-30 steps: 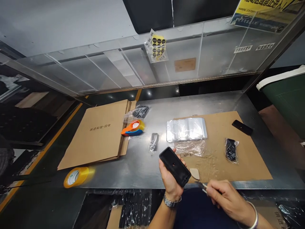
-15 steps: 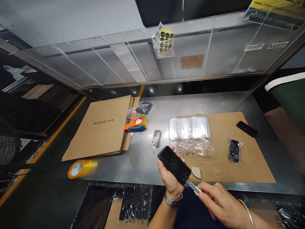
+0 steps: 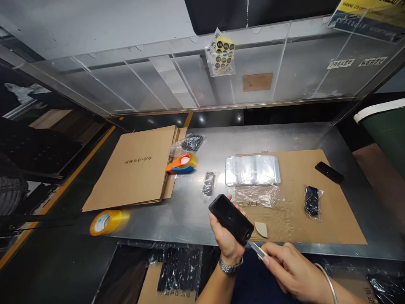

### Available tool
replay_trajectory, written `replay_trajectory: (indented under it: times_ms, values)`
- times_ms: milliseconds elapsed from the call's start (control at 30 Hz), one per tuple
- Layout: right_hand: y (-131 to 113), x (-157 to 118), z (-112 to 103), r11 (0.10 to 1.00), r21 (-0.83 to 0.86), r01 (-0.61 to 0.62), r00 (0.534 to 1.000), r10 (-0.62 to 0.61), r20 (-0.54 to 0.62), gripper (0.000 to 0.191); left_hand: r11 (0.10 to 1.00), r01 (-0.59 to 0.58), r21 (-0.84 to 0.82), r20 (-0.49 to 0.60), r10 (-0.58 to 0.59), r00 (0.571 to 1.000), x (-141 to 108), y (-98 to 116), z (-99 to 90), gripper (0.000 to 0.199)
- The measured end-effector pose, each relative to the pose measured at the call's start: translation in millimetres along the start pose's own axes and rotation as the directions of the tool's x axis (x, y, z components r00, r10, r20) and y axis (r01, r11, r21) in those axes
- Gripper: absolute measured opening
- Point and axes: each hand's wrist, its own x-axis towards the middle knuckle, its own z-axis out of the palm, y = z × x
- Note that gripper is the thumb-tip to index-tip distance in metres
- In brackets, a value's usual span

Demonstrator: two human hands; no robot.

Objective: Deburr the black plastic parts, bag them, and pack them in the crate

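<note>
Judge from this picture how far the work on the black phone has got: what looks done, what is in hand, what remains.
Done: two dark devices lie sealed in clear bags, a bagged phone on the cardboard mat and a smaller bagged device on the steel table. In hand: the left hand grips the black phone; the right hand sets a thin metal tool at its lower edge. Left: this phone is unbagged; empty bags wait.

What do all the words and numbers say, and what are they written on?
"WARNING": start of a line on the yellow sign, top right; the rest is too blurred to read.
"8月": on the black round stickers of the sticker sheet hanging from the clear panel.
Flat cardboard stack: one line of Chinese print, too small to read surely.
Two white labels on the panel: Chinese, too small.
Black phone in the left hand: no text visible.
</note>
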Motion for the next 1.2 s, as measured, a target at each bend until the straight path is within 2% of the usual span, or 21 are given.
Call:
replay_trajectory:
  times_ms: [367,667,733,800,867,1067,1200]
  values:
    - [-4,5,4,0.985,0.175,0.003,0.999,-0.011,0.044,0.026,0.999,-0.040,0.018,-0.023,0.041,0.999,-2,3,1.2,0.045]
    - [-2,7,12,0.957,0.284,-0.063,0.993,0.030,0.119,0.027,0.994,-0.107,0.007,-0.105,0.107,0.989,-2,6,0.6,0.044]
    - [-3,5,12,0.974,0.228,-0.011,0.999,0.003,0.036,0.028,0.991,-0.131,-0.016,-0.139,0.128,0.982,-1,7,1.9,0.043]
    - [-5,2,10,0.995,0.085,0.054,0.994,-0.046,-0.097,0.027,0.985,-0.169,-0.028,-0.167,0.162,0.973,-1,8,3.2,0.043]
    - [-9,-1,8,0.996,-0.041,0.082,0.980,-0.088,-0.179,0.027,0.979,-0.203,-0.029,-0.176,0.195,0.965,-1,9,4.2,0.044]
    - [-16,-2,5,0.995,-0.078,0.067,0.979,-0.080,-0.186,0.029,0.980,-0.200,-0.025,-0.173,0.192,0.966,-2,11,4.6,0.046]
    - [-16,-1,5,0.996,-0.065,0.060,0.987,-0.069,-0.143,0.030,0.978,-0.208,-0.023,-0.144,0.203,0.969,-3,11,3.4,0.047]
